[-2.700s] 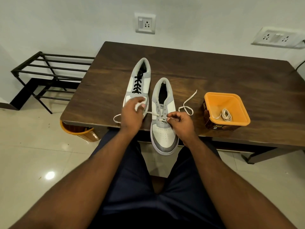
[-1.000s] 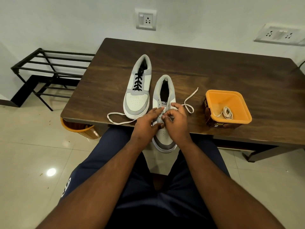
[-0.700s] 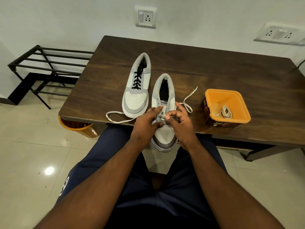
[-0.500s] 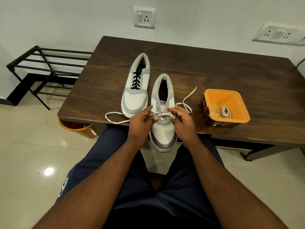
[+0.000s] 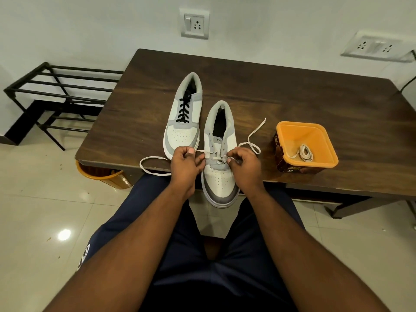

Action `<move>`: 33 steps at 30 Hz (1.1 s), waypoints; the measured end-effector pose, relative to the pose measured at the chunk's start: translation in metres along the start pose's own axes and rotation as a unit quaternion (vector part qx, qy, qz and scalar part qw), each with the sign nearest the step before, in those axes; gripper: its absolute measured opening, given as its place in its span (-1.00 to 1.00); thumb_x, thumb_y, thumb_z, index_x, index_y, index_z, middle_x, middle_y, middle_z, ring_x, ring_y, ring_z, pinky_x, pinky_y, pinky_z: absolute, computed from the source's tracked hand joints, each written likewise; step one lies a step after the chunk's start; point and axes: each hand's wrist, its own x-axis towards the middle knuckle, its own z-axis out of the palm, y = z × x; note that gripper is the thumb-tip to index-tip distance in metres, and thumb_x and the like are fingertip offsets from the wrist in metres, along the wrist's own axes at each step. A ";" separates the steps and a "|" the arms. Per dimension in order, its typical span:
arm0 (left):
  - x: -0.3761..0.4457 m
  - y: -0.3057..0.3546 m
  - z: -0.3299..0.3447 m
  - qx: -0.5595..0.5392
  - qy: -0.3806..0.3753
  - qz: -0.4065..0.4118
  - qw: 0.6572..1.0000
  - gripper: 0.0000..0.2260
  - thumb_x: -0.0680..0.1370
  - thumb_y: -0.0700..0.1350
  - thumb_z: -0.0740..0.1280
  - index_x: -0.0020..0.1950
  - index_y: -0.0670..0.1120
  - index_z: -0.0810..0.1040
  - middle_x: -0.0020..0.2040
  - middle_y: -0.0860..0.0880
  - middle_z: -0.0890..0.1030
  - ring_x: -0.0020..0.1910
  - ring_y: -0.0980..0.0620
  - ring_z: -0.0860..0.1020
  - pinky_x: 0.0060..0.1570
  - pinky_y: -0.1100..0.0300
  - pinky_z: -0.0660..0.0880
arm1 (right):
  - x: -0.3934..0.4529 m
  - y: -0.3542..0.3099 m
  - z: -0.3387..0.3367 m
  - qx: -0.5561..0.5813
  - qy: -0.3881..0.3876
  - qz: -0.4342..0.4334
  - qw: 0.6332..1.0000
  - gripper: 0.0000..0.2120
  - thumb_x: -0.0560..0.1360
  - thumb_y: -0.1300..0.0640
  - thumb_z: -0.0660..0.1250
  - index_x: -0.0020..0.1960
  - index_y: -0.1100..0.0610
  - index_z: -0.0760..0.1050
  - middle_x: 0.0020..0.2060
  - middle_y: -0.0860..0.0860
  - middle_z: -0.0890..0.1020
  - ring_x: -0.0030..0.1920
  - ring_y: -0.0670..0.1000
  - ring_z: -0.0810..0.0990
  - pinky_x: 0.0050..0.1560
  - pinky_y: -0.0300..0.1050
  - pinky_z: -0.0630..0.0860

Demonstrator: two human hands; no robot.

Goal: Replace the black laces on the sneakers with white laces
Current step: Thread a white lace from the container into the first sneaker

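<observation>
Two white and grey sneakers lie side by side on the dark wooden table (image 5: 292,97). The left sneaker (image 5: 183,131) carries black laces (image 5: 182,109). The right sneaker (image 5: 219,176) overhangs the table's front edge, and a white lace (image 5: 254,136) runs through its lowest eyelets. My left hand (image 5: 185,163) pinches the lace's left part, which loops away over the table edge. My right hand (image 5: 244,164) pinches the right part beside the eyelets, and its free end trails toward the tub.
An orange plastic tub (image 5: 286,131) holding a coiled white lace (image 5: 304,153) stands to the right of the sneakers. Under the table's left corner is an orange bin (image 5: 105,176). A black metal rack (image 5: 56,93) stands at the left by the wall.
My hands met over the right sneaker's lower eyelets, then drew apart, each pulling a side of the white lace outward. The camera view shifted slightly.
</observation>
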 end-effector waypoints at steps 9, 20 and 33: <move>-0.002 0.003 0.002 -0.038 0.042 -0.021 0.998 -0.88 0.70 -0.19 0.08 0.01 -0.14 0.37 -0.07 -0.10 0.50 0.00 -0.07 0.62 -0.04 0.14 0.60 | 0.007 -0.008 -0.004 -0.118 -0.031 -0.013 0.992 -0.81 0.48 0.42 0.11 -0.09 0.16 0.37 -0.06 0.14 0.45 -0.07 0.14 0.43 -0.05 0.07 0.42; 0.007 0.013 -0.022 0.386 0.069 0.140 0.909 -0.90 0.55 -0.10 0.39 -0.13 -0.09 0.61 -0.20 -0.04 0.63 -0.17 -0.08 0.61 -0.15 0.03 0.58 | 0.006 -0.009 -0.028 -0.282 0.030 -0.035 0.958 -0.83 0.61 0.17 0.15 0.18 0.16 0.39 0.33 0.11 0.35 0.12 0.12 0.47 -0.18 -0.09 0.39; -0.049 0.091 0.019 0.049 -0.255 -0.063 0.964 -0.83 0.60 -0.26 0.24 0.12 -0.21 0.59 -0.35 -0.07 0.58 -0.61 0.18 0.25 -0.63 0.38 0.14 | -0.023 -0.025 -0.019 0.046 -0.028 -0.075 0.996 -0.89 0.51 0.25 0.32 -0.06 0.13 0.62 -0.08 -0.06 0.54 0.01 -0.08 0.53 0.06 -0.18 0.45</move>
